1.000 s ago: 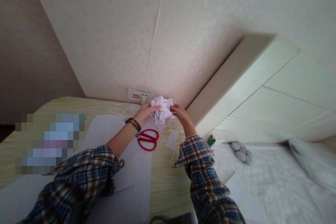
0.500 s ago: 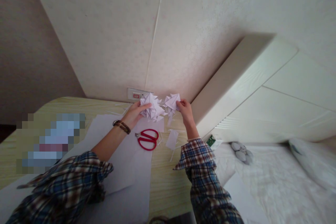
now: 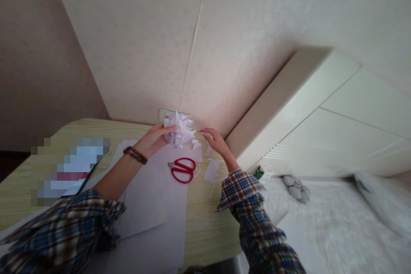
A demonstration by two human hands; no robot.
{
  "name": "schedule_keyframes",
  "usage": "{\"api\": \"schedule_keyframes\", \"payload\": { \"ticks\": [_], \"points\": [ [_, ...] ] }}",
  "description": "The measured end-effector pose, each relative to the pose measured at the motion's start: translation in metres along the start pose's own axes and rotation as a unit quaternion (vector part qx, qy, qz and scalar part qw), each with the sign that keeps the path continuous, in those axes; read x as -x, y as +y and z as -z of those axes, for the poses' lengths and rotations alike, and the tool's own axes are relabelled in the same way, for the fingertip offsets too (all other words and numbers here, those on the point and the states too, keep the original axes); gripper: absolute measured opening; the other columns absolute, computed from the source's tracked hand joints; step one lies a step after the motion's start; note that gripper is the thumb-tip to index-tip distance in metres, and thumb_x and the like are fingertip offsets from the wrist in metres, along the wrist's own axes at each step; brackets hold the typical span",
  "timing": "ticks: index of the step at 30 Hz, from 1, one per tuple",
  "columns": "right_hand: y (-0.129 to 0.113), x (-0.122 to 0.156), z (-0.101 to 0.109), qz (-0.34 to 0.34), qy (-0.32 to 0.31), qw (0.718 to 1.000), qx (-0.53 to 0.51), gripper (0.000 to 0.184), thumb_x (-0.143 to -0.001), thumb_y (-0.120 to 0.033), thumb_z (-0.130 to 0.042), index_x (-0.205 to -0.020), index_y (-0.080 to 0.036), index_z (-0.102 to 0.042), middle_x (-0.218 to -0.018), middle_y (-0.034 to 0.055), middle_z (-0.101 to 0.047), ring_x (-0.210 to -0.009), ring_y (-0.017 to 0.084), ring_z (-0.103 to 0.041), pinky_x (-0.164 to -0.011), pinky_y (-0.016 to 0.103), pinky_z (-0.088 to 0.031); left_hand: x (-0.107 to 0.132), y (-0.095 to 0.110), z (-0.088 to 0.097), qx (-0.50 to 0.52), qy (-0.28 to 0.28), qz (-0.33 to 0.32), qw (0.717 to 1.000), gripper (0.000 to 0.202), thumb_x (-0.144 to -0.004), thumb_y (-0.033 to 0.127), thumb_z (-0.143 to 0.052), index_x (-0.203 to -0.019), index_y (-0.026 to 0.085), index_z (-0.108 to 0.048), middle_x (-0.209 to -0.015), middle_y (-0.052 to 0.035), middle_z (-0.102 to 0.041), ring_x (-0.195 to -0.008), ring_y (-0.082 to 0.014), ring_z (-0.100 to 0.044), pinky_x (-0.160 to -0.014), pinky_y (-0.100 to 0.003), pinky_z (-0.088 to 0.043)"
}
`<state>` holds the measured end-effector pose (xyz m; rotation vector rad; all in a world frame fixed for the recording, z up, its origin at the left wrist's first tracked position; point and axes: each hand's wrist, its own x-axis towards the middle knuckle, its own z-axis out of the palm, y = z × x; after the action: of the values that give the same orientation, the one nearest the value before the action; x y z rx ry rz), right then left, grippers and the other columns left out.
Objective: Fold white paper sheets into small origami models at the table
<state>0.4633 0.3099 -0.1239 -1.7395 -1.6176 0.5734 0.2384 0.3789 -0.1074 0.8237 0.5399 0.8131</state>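
1. Gripping a spiky, folded white paper piece [image 3: 180, 130], the left hand [image 3: 156, 139] shows in the head view with its thumb across the front and its other fingers mostly hidden behind. The piece is raised near the back of the table [image 3: 208, 235], partly covering the wall socket [image 3: 162, 114].
2. Reaching in from the other side, the right hand [image 3: 216, 140] has its fingers slightly parted, pointing towards the piece. The two hands are apart from each other, with the folded paper's points just beside the right fingertips.
3. Below the piece lie red-handled scissors [image 3: 193, 170], with the handle loops pointing right. They rest across the right edge of the large white sheets [image 3: 150, 209], which spread under the left forearm.
4. Right of the scissors, a small paper rectangle [image 3: 211, 171] lies on the wood-grain surface, among thin paper strips [image 3: 211, 189].
5. On the left wrist is a dark bracelet [image 3: 135, 154]; both arms wear plaid sleeves [image 3: 250, 205]. At far left, a pixelated patch [image 3: 72, 167] hides some object.
6. Beyond the right arm are a green-and-white box [image 3: 258, 173], grey rounded objects [image 3: 296, 188] and rumpled pale bedding [image 3: 340, 227].
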Motion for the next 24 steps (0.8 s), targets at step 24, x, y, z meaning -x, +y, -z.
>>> {"api": "schedule_keyframes", "payload": {
  "ticks": [24],
  "points": [
    [0.012,0.127,-0.008,0.019,-0.083,0.981,0.173,0.046,-0.088,-0.014,-0.043,-0.134,-0.009,-0.046,-0.139,0.0217,-0.047,-0.132,0.027,-0.042,-0.11,0.052,-0.032,-0.01,-0.02,-0.024,-0.037,0.044,0.04,0.998,0.026,-0.061,0.013,-0.079,-0.085,0.013,-0.072,-0.081,-0.0048,-0.075,-0.069,-0.0154,-0.068,-0.062,-0.022,-0.053]
  ]
}}
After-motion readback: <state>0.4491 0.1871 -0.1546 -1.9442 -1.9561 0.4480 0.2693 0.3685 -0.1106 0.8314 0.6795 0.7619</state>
